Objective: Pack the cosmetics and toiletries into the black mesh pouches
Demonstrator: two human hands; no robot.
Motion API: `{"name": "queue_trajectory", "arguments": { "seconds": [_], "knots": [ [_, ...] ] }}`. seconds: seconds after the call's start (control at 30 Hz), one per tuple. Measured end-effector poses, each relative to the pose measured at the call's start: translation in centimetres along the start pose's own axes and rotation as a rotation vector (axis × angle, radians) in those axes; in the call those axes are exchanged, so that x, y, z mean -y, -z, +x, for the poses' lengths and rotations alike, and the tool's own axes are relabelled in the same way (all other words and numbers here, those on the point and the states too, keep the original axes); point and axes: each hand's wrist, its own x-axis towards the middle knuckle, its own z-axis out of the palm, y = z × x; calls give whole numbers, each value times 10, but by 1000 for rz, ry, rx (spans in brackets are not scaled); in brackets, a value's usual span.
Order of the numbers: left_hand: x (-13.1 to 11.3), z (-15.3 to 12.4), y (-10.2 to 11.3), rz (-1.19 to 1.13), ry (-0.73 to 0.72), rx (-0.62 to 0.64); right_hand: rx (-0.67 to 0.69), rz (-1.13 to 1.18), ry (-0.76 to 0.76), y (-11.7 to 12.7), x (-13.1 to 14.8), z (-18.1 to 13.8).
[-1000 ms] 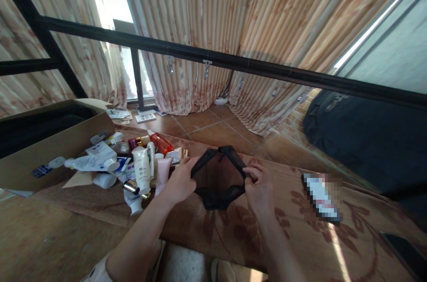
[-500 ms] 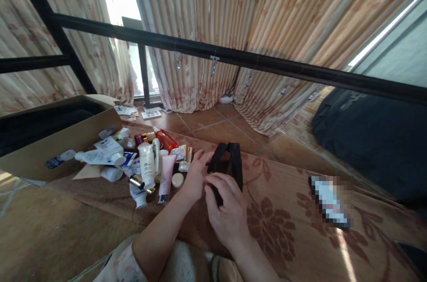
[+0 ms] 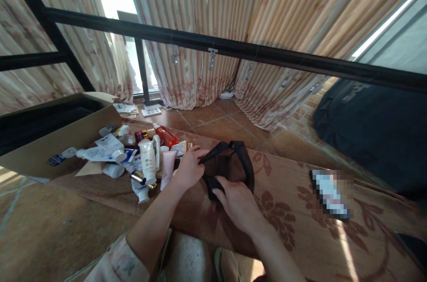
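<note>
A black, box-shaped mesh bag [image 3: 245, 162] with dark trim stands on the brown patterned cloth [image 3: 280, 193], its top spread wide. My left hand [image 3: 190, 168] grips its left edge, fingers closed near the rim. With thumb and fingers, my right hand [image 3: 238, 204] pinches the near side of the bag. Just left of my left hand lie a pink tube [image 3: 167, 167] and a white tube [image 3: 147, 161], in a pile of cosmetics. A red bottle [image 3: 165, 135] and a glittery compact [image 3: 180, 148] lie behind them. My left hand partly covers the pink tube and the compact.
A cardboard box [image 3: 66, 139] with dark contents stands at the left. A black metal rail [image 3: 187, 39] crosses in front of the curtains [image 3: 207, 2]. At the right lie a blurred-out flat object [image 3: 330, 195] and a large dark bag [image 3: 360, 135].
The black mesh bag has been spread wider. My left hand has moved left with its edge, and my right hand has moved slightly right and down.
</note>
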Motion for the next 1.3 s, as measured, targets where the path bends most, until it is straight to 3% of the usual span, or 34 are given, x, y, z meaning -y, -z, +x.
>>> {"name": "queue_trajectory", "arguments": {
  "seconds": [0.33,0.47,0.6,0.73,0.9,1.13,1.3],
  "knots": [
    [-3,-3,-2,8,-2,-144,57,-111,35,5,15,1],
    [-16,-9,3,-79,-169,-286,91,-69,64,4,13,0],
    [-32,-23,-2,-43,-342,-141,78,-40,53,0,5,2],
    [-33,-32,-14,149,-307,25,75,-32,45,-2,-4,2],
    [-23,-27,-18,292,-273,61,24,-23,22,-1,-6,3],
    [-17,-17,-25,414,-231,-24,-274,-39,-113,-11,23,5],
    [-19,-16,-22,426,-206,-53,-429,-2,-60,-23,36,1]
  ]
}}
